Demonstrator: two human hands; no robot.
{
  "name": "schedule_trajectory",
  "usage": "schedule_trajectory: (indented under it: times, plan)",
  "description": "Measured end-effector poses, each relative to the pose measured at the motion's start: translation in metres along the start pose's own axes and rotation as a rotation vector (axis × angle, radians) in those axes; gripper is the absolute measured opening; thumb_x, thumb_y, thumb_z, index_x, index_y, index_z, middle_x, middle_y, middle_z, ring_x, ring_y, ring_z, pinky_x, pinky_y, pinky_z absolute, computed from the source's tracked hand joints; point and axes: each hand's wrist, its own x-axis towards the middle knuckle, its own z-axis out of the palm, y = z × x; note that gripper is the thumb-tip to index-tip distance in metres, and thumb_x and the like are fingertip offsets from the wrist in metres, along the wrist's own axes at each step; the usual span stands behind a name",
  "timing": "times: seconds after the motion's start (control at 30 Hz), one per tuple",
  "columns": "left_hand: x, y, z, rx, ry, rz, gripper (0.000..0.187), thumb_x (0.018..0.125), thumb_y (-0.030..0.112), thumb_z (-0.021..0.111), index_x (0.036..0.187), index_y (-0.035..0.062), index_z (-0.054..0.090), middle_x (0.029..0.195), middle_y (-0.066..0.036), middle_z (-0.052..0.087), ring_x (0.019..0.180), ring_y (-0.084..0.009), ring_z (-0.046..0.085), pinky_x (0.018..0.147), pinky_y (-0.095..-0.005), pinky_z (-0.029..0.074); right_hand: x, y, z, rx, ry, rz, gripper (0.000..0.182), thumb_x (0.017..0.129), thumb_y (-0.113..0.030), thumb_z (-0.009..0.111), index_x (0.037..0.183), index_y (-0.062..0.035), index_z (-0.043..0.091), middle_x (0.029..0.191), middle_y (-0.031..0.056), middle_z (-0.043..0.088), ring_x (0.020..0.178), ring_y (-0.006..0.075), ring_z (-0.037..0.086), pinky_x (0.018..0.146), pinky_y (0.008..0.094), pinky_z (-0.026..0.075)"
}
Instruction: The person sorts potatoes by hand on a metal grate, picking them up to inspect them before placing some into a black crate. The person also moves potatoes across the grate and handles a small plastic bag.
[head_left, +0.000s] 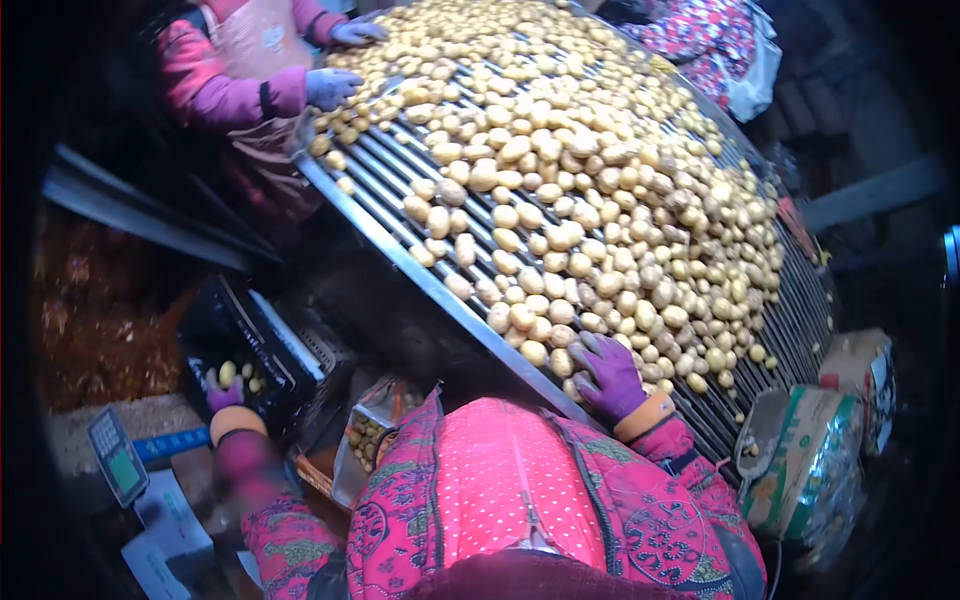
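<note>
My left hand point(223, 395), in a purple glove, reaches into a black crate point(283, 335) at the lower left. A yellow potato point(227, 374) sits between its fingertips, and a few more lie in the crate beside it. My right hand point(612, 380), gloved in purple too, rests at the near edge of the slatted sorting table point(440, 285). Its fingers are spread over the potatoes point(640, 270) there. These potatoes form a thick heap across the black rollers.
Another person's gloved hands point(333, 88) touch potatoes at the far left; a person in a floral sleeve point(690, 40) stands opposite. Near my right arm are a metal scoop point(765, 430) and a cardboard box point(810, 460). A scale display point(118, 455) and a bin of small potatoes point(362, 440) are left.
</note>
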Motion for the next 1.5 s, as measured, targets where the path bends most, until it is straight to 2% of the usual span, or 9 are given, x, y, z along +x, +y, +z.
schedule_trajectory:
  times: [0.17,0.5,0.6,0.77,0.9,1.03,1.1,1.3,1.5]
  plan:
    - [-0.014,0.103,0.061,-0.462,-0.219,0.076,0.056,0.088,0.005,0.059,0.141,-0.0006,0.041,0.136,-0.02,0.051,0.122,-0.0263,0.054,0.1,-0.0365,0.046,-0.015,-0.005,-0.013,0.011,0.048,0.047,0.048,0.08,-0.028,0.066,0.125,-0.0139,0.058,0.135,0.0158,0.052,0.121,0.0355,0.049,0.101,0.048,0.038]
    - [-0.153,0.483,0.28,-0.105,-0.542,1.18,0.04,0.083,0.02,0.066,0.121,0.0093,0.062,0.115,-0.019,0.064,0.106,-0.0347,0.062,0.092,-0.0431,0.05,-0.09,0.039,-0.039,-0.03,0.169,0.206,0.04,0.081,-0.025,0.067,0.12,-0.014,0.063,0.118,0.0092,0.063,0.11,0.0286,0.057,0.095,0.0437,0.043]
    - [-0.155,0.519,0.332,0.463,-0.704,0.873,0.058,0.078,0.038,0.071,0.127,0.0098,0.058,0.116,-0.022,0.063,0.109,-0.0377,0.061,0.094,-0.0452,0.05,-0.105,0.046,-0.044,0.053,0.241,0.262,0.038,0.082,-0.024,0.067,0.118,-0.0141,0.064,0.116,0.0081,0.065,0.108,0.0285,0.059,0.095,0.0433,0.043]
    - [-0.152,0.52,0.356,0.555,-0.75,0.813,0.054,0.074,0.035,0.073,0.121,0.0108,0.06,0.109,-0.022,0.066,0.103,-0.0393,0.063,0.091,-0.0439,0.052,-0.096,0.068,-0.073,0.046,0.301,0.304,0.034,0.083,-0.022,0.067,0.117,-0.0137,0.065,0.109,0.0069,0.066,0.1,0.0274,0.061,0.086,0.0415,0.046]
    - [-0.116,0.479,0.37,-0.046,-0.806,0.822,0.041,0.068,0.017,0.074,0.107,0.0061,0.063,0.105,-0.013,0.066,0.091,-0.0312,0.066,0.08,-0.0399,0.055,-0.023,0.091,-0.098,-0.066,0.368,0.092,0.035,0.084,-0.022,0.066,0.119,-0.0151,0.064,0.106,0.0064,0.065,0.094,0.0264,0.061,0.084,0.0407,0.046]
    - [-0.137,0.506,0.273,-0.68,-1.171,-0.029,0.061,0.071,0.013,0.075,0.127,0.0077,0.051,0.114,-0.007,0.062,0.099,-0.02,0.065,0.076,-0.0278,0.056,0.086,0.1,-0.086,-0.043,0.245,-0.109,0.033,0.082,-0.022,0.064,0.115,-0.017,0.063,0.102,0.0058,0.065,0.089,0.0258,0.064,0.073,0.0419,0.048]
    - [-0.142,0.483,0.257,-1.045,-1.325,-0.074,0.06,0.08,0.023,0.073,0.13,0.0079,0.046,0.128,-0.01,0.056,0.098,-0.0214,0.065,0.071,-0.026,0.054,0.133,0.105,-0.061,-0.01,0.13,-0.091,0.039,0.081,-0.021,0.063,0.12,-0.0201,0.06,0.108,0.0082,0.064,0.093,0.0282,0.064,0.074,0.0457,0.051]
    - [-0.176,0.439,0.216,-1.144,-1.297,-0.435,0.036,0.094,0.029,0.058,0.124,0.0101,0.052,0.118,-0.011,0.06,0.09,-0.0224,0.064,0.068,-0.0284,0.05,0.188,0.083,-0.041,-0.092,-0.224,0.035,0.065,0.072,-0.008,0.066,0.133,-0.0254,0.054,0.131,0.015,0.053,0.106,0.0337,0.062,0.083,0.0459,0.052]
    - [-0.181,0.414,0.179,-1.146,-1.178,-0.562,0.029,0.095,0.028,0.054,0.117,0.0081,0.054,0.11,-0.012,0.06,0.082,-0.0204,0.061,0.064,-0.0272,0.048,0.169,0.091,-0.058,-0.191,-0.428,0.085,0.063,0.077,-0.012,0.065,0.135,-0.0294,0.049,0.114,0.0155,0.056,0.097,0.0357,0.062,0.078,0.046,0.052]
